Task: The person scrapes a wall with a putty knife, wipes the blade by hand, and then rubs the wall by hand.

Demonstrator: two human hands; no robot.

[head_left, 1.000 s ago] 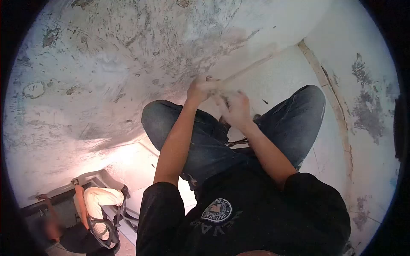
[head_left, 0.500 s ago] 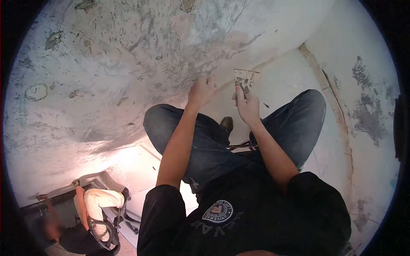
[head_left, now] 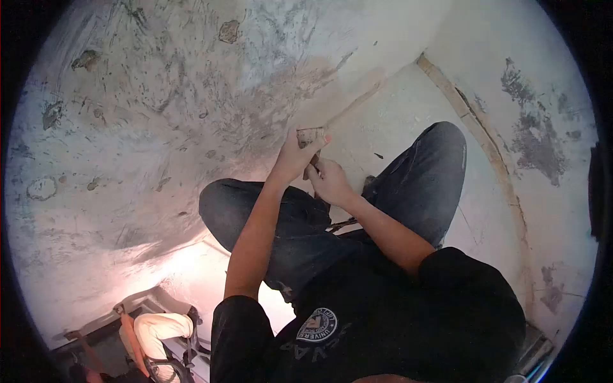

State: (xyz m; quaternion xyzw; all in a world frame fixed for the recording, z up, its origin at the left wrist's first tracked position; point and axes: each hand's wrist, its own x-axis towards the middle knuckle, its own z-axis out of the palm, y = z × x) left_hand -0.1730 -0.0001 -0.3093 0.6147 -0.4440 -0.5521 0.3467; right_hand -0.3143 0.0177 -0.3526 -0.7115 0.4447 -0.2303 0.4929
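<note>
A putty knife point(head_left: 310, 135) with a stained, flat blade is held in front of the wall, blade end up. My right hand point(head_left: 332, 182) is closed around its lower part, where the handle is mostly hidden by the fingers. Up at the blade, my left hand point(head_left: 295, 156) is closed on it, the thumb lying across the blade's face. Both hands are close together above my bent legs point(head_left: 421, 179).
A patchy, scraped wall point(head_left: 147, 115) rises ahead and to the left. On the right, another wall point(head_left: 543, 134) has dark patches and a rough strip point(head_left: 491, 147) along its base. Another person's light trousers point(head_left: 156, 332) show at lower left, near a bright glow.
My left hand, formerly empty and apart, has taken hold of the putty knife's blade. My right hand has brought the knife left and lower. The view has shifted slightly.
</note>
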